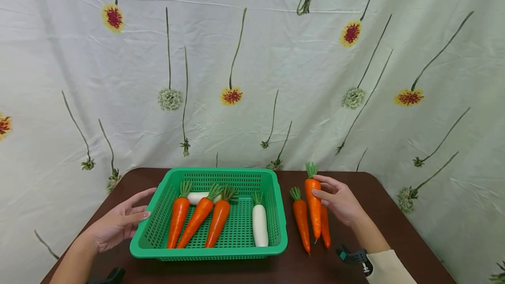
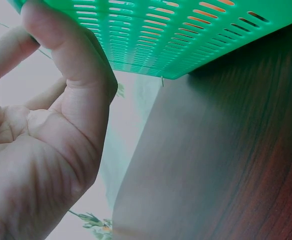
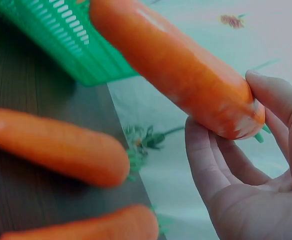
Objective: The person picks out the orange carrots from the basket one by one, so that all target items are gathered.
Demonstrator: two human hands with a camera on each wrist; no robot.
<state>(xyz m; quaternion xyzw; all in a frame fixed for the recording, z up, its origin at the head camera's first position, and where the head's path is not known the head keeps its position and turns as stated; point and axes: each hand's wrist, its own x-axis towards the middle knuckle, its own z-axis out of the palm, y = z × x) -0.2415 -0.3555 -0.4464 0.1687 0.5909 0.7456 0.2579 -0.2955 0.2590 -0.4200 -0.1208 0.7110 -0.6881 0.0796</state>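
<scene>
My right hand pinches an orange carrot near its leafy end, thumb on one side and fingers on the other. Below it, two more carrots lie on the table: one carrot to the left, another partly hidden behind the held one. A green plastic basket stands left of them. Beside its left rim, my left hand touches the outside with thumb and fingers extended. Inside lie three carrots, a white radish at the right, and another white radish behind the carrots.
The dark brown table runs under everything. A pale curtain printed with flowers hangs right behind the table's far edge. A black band with a small device sits on my right wrist.
</scene>
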